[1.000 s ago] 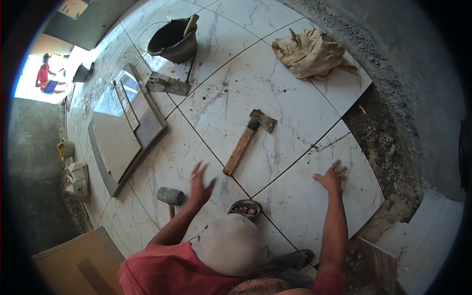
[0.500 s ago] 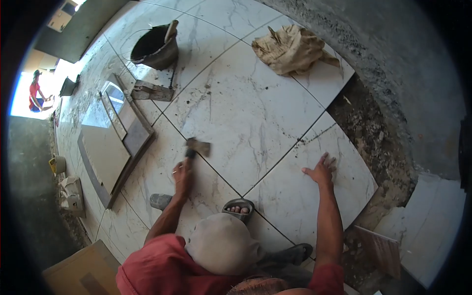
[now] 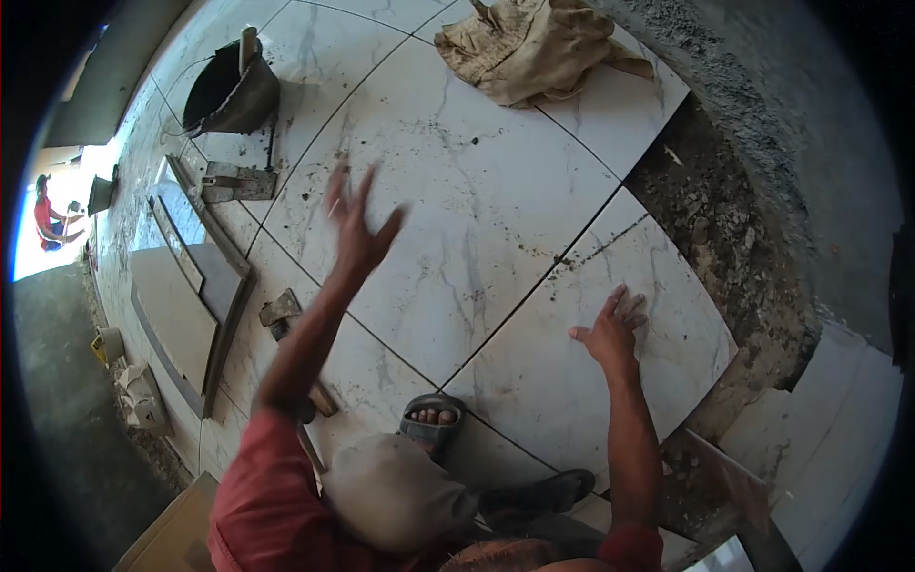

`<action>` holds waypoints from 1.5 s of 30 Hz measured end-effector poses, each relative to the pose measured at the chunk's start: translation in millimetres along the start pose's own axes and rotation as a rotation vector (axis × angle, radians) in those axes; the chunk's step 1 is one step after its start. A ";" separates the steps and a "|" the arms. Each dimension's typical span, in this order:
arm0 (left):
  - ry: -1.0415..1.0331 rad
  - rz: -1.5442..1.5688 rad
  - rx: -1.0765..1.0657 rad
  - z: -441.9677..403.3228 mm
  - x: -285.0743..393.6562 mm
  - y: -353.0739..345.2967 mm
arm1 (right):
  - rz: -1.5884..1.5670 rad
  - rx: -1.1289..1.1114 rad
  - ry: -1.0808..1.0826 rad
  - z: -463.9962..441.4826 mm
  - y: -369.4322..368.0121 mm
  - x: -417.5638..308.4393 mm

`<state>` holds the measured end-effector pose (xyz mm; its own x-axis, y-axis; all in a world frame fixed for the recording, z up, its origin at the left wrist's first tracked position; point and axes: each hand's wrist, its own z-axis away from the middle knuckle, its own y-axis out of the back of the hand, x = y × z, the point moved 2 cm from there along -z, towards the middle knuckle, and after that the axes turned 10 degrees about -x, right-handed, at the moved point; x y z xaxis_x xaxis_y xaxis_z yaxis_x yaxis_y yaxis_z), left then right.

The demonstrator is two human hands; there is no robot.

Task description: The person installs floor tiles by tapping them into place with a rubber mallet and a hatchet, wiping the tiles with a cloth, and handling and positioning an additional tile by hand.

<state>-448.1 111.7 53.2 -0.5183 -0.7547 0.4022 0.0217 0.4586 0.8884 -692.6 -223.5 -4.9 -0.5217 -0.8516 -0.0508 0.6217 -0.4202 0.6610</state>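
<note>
My left hand (image 3: 360, 229), slightly blurred, is raised over the marbled floor tiles with its fingers spread and nothing in it. My right hand (image 3: 612, 329) rests with spread fingers on the corner tile (image 3: 543, 400) at the edge of the laid floor. A hatchet (image 3: 280, 311) with a wooden handle lies left of my left forearm, which partly covers it. The mallet is mostly hidden behind that arm. Beyond my left hand, a trowel-like metal tool (image 3: 238, 183) lies on the floor.
A black bucket (image 3: 232, 95) with a wooden handle in it stands at upper left. Stacked tile pieces (image 3: 176, 286) lean at left. A crumpled tan sack (image 3: 529, 48) lies at the top. Rubble (image 3: 715, 210) borders the wall. Another person (image 3: 48, 219) crouches far left.
My left hand gripped the hatchet, moved it left and let it go, then reached forward with open fingers. My right hand stays on the tile. The view has shifted.
</note>
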 end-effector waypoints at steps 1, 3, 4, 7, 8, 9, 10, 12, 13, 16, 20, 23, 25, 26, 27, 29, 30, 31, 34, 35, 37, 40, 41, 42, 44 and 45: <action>-0.184 0.024 0.019 -61.5 23.6 -19.8 | 0.004 0.011 0.020 -2.2 0.6 1.4; -0.367 0.254 -0.148 -178.2 66.8 -71.1 | -0.006 -0.057 -0.039 -0.6 14.6 -5.0; -0.450 0.063 -0.097 -228.5 97.1 -89.3 | -0.023 -0.122 -0.095 1.4 19.7 -9.3; -0.458 -0.228 -0.378 -307.2 171.4 -87.7 | -0.067 -0.170 -0.133 1.2 34.9 -12.9; -0.398 -0.264 -0.472 -322.9 173.5 -95.8 | -0.057 -0.167 -0.138 0.9 34.0 -9.3; -0.337 -0.299 -0.566 -342.7 172.0 -105.1 | -0.043 -0.136 -0.085 0.3 27.9 -5.2; -0.316 -0.387 -0.416 -351.9 141.0 -151.8 | -0.028 -0.105 -0.028 -1.8 26.8 -2.9; -0.184 -0.371 -0.275 -355.9 90.0 -200.8 | -0.041 -0.119 -0.075 0.8 33.4 -3.5; -0.155 -0.288 -0.335 -361.1 69.9 -204.0 | -0.070 -0.121 -0.123 -0.4 34.1 -6.9; -0.086 -0.243 -0.385 -348.0 32.3 -175.3 | -0.030 -0.080 -0.078 -1.2 31.1 -4.5; -0.097 -0.190 -0.413 -327.1 -30.4 -134.2 | -0.086 -0.150 -0.101 -1.3 35.0 -7.0; -0.060 -0.171 -0.415 -291.4 -84.2 -110.2 | -0.059 -0.115 -0.053 -1.9 27.4 -1.5; -0.071 -0.174 -0.353 -266.5 -107.8 -87.4 | -0.060 -0.070 -0.079 -2.7 24.5 -0.2; -0.049 -0.184 -0.394 -248.7 -114.6 -72.9 | -0.064 -0.074 -0.072 -2.5 23.7 -1.3; -0.027 -0.195 -0.431 -231.7 -117.9 -58.1 | -0.065 -0.076 -0.112 -2.7 24.5 -2.1; 0.012 -0.204 -0.474 -198.2 -127.6 -35.0 | -0.069 -0.080 -0.138 -2.7 25.6 -5.2; 0.048 -0.202 -0.515 -180.7 -132.1 -25.2 | -0.084 -0.090 -0.153 -2.6 26.2 -5.5; 0.055 -0.210 -0.513 -162.5 -136.4 -16.0 | -0.097 -0.100 -0.168 -1.3 27.1 -5.8; 0.099 -0.171 -0.544 -111.0 -144.7 11.1 | -0.087 -0.073 -0.133 1.4 27.4 -5.9; 0.102 -0.178 -0.534 -94.1 -146.2 20.1 | -0.075 -0.047 -0.121 2.1 26.7 -4.6; 0.201 -0.126 -0.577 -59.5 -149.1 34.2 | -0.065 -0.039 -0.112 3.0 24.9 -3.7; 0.287 -0.056 -0.589 -9.0 -140.3 50.1 | -0.067 -0.026 -0.093 0.5 20.2 0.9; 0.281 -0.055 -0.585 3.7 -133.1 50.3 | -0.075 -0.021 -0.076 0.2 17.9 2.1; 0.392 -0.069 -0.611 16.2 -123.9 48.7 | -0.075 -0.016 -0.077 2.0 18.5 1.1; 0.505 -0.083 -0.620 36.4 -103.5 42.6 | -0.031 -0.008 -0.101 3.9 22.2 -3.9; 0.528 -0.088 -0.654 44.1 -90.2 33.8 | -0.028 0.002 -0.097 3.2 19.4 -3.5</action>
<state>-438.3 215.9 37.2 -0.0768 -0.9697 0.2318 0.5749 0.1468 0.8049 -680.6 -227.7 10.5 -0.5931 -0.8051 0.0029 0.6048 -0.4432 0.6617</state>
